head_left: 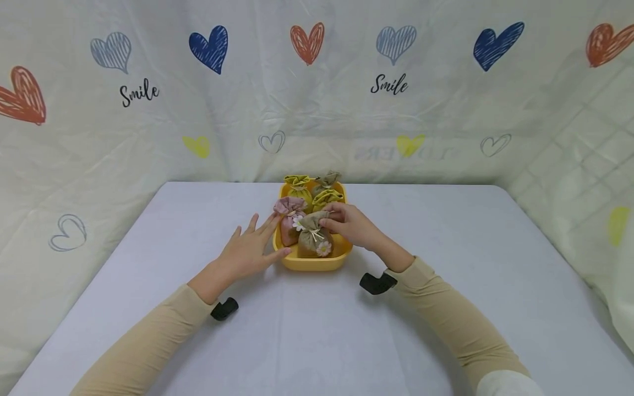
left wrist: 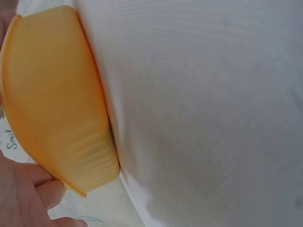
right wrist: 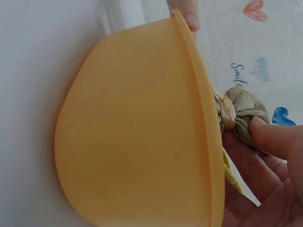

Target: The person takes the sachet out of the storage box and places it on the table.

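A yellow plastic basket [head_left: 313, 265] stands on the table with several small drawstring pouches in it. My right hand [head_left: 355, 225] pinches the gathered neck of a grey-green pouch [head_left: 308, 245] with flower trims, at the basket's near end. In the right wrist view the thumb presses on that pouch's cloth top [right wrist: 246, 111], while the basket wall [right wrist: 137, 118] hides its body. Fingers spread, my left hand [head_left: 242, 252] lies along the basket's left side, fingertips at the rim beside a pink pouch [head_left: 289, 221]. The left wrist view shows these fingers against the basket's outer edge [left wrist: 61, 94].
Behind the front pouches sit two yellow pouches [head_left: 298, 188] and another grey-green pouch [head_left: 328, 180], close together. A white cloth covers the table [head_left: 317, 335]. At its far edge hangs a pale curtain [head_left: 342, 110] printed with hearts. Black wrist cameras [head_left: 378, 283] hang under both sleeves.
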Demonstrator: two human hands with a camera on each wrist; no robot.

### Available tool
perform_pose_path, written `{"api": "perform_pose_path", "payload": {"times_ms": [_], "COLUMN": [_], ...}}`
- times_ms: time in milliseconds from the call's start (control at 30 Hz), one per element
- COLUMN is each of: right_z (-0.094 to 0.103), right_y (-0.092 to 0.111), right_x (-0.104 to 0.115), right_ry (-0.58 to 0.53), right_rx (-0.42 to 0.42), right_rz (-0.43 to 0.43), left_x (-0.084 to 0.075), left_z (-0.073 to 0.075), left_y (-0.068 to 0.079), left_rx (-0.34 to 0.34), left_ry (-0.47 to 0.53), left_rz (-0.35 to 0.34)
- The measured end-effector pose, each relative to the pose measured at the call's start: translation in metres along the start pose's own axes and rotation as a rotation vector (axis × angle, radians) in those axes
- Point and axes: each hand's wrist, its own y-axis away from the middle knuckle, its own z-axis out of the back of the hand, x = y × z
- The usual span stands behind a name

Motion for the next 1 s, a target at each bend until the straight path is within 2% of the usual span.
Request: {"api": "perform_pose_path", "payload": {"times_ms": [667,1000], "right_z": [0.01,0.021], "right_y": [0.004,0.006], "right_x": [0.012,0.02], "right_ry": [-0.075,-0.046], "right_rx": [-0.033,-0.059], "right_rz": [0.022,0.036], "left_x": [-0.001,-0.002], "left_z": [0.002,0.003], "left_y": [0.0,0.002], "left_rx": [0.003,-0.014], "left_ry": [-0.003,-0.018], "left_rz": [-0.005,-0.021]}}
